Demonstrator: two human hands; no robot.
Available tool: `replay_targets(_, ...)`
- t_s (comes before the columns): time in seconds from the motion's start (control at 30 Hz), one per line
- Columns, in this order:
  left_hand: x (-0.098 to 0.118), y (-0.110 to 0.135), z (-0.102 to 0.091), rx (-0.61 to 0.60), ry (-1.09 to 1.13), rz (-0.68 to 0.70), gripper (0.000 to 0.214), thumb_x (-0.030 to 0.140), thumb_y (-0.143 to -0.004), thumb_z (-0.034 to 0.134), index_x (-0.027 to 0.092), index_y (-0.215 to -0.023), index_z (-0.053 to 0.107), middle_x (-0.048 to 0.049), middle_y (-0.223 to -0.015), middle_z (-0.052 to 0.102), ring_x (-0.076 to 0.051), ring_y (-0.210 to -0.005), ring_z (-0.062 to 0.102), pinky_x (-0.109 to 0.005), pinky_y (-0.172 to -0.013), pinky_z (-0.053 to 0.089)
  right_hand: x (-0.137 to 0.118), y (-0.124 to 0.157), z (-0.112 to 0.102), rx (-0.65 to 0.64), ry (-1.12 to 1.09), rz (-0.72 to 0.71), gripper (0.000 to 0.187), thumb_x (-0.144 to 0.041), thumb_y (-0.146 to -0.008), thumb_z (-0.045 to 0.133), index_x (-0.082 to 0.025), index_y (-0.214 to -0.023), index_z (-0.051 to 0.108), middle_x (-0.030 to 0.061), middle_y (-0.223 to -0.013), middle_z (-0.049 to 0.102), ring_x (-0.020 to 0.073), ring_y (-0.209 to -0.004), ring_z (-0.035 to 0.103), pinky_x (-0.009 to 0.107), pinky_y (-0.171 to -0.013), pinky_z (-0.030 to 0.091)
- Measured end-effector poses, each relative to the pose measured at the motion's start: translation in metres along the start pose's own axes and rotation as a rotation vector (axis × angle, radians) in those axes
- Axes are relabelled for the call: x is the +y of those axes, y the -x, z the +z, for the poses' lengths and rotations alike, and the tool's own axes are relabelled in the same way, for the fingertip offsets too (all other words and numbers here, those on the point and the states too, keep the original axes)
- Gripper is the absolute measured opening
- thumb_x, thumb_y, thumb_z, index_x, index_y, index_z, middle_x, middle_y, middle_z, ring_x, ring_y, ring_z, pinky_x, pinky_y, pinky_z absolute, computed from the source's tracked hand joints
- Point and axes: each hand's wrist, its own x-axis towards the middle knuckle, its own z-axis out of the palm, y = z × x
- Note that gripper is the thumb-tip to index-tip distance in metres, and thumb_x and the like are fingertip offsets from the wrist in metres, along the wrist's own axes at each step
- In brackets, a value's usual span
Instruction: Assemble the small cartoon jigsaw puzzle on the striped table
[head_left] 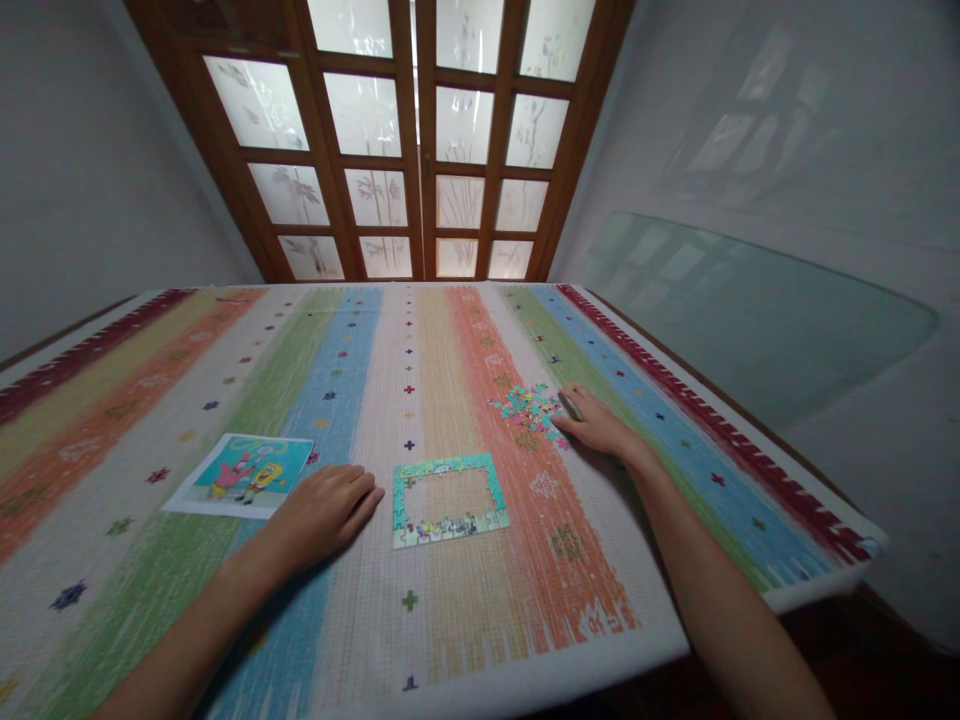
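A jigsaw puzzle border (448, 500), joined as a hollow frame, lies on the striped tablecloth (465, 600) in front of me. My left hand (326, 512) rests flat on the cloth just left of it, fingers stretched out, holding nothing. A reference picture (244, 475) of cartoon figures lies further left. My right hand (596, 422) reaches to a pile of several loose puzzle pieces (529, 408), its fingers curled down at the pile's right edge. Whether they pinch a piece is not visible.
The table's right edge (750, 420) runs close to a grey wall. Wooden doors with frosted glass panes (420, 140) stand beyond the far end. A wall stands on the left too.
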Motion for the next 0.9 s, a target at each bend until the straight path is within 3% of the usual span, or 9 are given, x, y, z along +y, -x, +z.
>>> replay_targets(0.23, -0.001, 0.0, 0.001, -0.014, 0.008, -0.003, 0.044, 0.038, -0.108, 0.029, 0.02, -0.083, 0.06, -0.0074, -0.08, 0.065, -0.024, -0.074, 0.061, -0.038, -0.074, 0.047, -0.002, -0.001, 0.004, 0.058, -0.052, 0.012, 0.07, -0.061, -0.095, 0.052, -0.019, -0.151, 0.051, 0.015, -0.164, 0.036, 0.0392, -0.151, 0.033, 0.054, -0.122, 0.03)
replay_targets(0.47, -0.002, 0.001, 0.002, -0.009, 0.024, -0.011, 0.044, 0.039, -0.108, 0.029, 0.019, -0.083, 0.061, -0.0076, -0.08, 0.065, -0.024, -0.074, 0.061, -0.039, -0.074, 0.047, 0.019, 0.0, -0.006, 0.027, -0.138, -0.128, 0.054, -0.04, -0.093, 0.055, -0.022, -0.144, 0.058, 0.0114, -0.155, 0.051, 0.0303, -0.148, 0.042, 0.047, -0.124, 0.032)
replay_targets(0.67, -0.002, 0.0, 0.003, -0.004, 0.016, -0.009, 0.045, 0.039, -0.108, 0.029, 0.019, -0.083, 0.061, -0.008, -0.082, 0.066, -0.024, -0.075, 0.061, -0.039, -0.073, 0.047, 0.031, 0.007, -0.013, -0.091, -0.156, -0.156, 0.072, -0.052, -0.084, 0.069, -0.019, -0.146, 0.056, 0.0164, -0.158, 0.045, 0.037, -0.15, 0.037, 0.054, -0.124, 0.029)
replay_targets(0.9, -0.002, 0.0, 0.002, 0.01, 0.045, -0.01, 0.042, 0.038, -0.107, 0.032, 0.02, -0.081, 0.06, -0.0063, -0.079, 0.064, -0.022, -0.073, 0.059, -0.036, -0.073, 0.045, 0.03, 0.008, -0.015, -0.086, -0.173, -0.17, 0.071, -0.06, -0.085, 0.068, -0.021, -0.144, 0.06, 0.0148, -0.156, 0.05, 0.0378, -0.147, 0.04, 0.054, -0.123, 0.031)
